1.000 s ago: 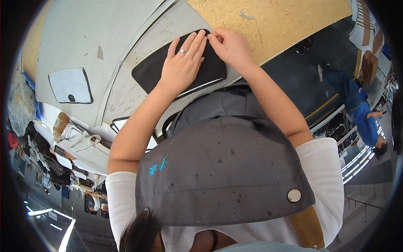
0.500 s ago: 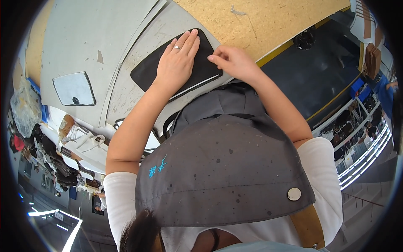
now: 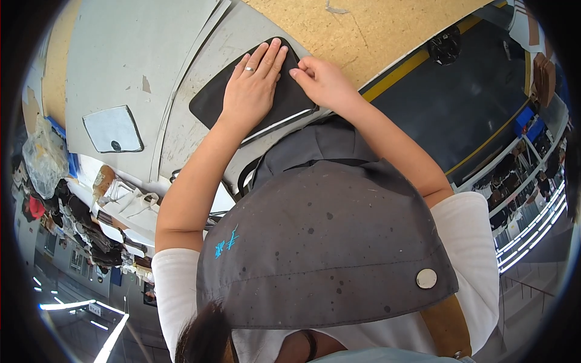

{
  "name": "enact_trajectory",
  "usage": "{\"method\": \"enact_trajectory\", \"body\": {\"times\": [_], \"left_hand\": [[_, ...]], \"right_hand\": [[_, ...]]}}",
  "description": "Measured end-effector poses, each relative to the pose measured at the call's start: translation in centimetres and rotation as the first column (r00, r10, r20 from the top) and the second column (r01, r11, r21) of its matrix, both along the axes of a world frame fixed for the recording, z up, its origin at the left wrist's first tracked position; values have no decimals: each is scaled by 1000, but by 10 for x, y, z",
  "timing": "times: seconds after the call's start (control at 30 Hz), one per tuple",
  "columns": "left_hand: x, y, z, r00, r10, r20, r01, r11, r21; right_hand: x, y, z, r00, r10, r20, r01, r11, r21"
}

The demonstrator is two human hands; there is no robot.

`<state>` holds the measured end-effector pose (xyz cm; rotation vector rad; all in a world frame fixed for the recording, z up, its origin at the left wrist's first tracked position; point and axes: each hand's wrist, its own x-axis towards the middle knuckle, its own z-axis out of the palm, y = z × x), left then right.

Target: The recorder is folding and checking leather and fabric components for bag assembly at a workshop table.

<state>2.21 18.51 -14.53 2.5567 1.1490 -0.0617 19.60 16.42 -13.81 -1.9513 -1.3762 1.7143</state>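
Observation:
A flat black panel (image 3: 209, 104) with rounded corners lies on the grey work surface in front of me, with a pale strip along its near edge. My left hand (image 3: 250, 91) rests flat on top of it, fingers stretched towards its far edge. At the panel's right edge is my right hand (image 3: 325, 85), its fingers curled in and the thumb close to the forefinger. Whatever lies between those fingertips, if anything, is too small to make out.
A pale, dark-edged flat piece (image 3: 113, 129) lies on the grey board (image 3: 121, 60) to the left. Beyond the panel is a tan board (image 3: 363, 30). A clear plastic bag (image 3: 45, 157) hangs at the far left. Blue bins (image 3: 524, 121) stand at the right.
My right hand has shifted slightly left and up along the panel's right edge, its fingers still curled. The left hand stays flat on the panel.

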Motion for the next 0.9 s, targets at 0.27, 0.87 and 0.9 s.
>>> {"method": "enact_trajectory", "body": {"times": [0.27,0.87,0.9], "left_hand": [[4,0,-8,1000,15,-7,-15,994,109],[20,2,0,997,59,55,-61,997,41],[22,5,2,997,61,52,-63,997,38]], "right_hand": [[-4,-16,-17,994,-71,79,59,989,138],[-4,-10,-17,994,-7,113,-6,994,110],[-4,-11,-16,994,-18,106,7,995,101]]}}
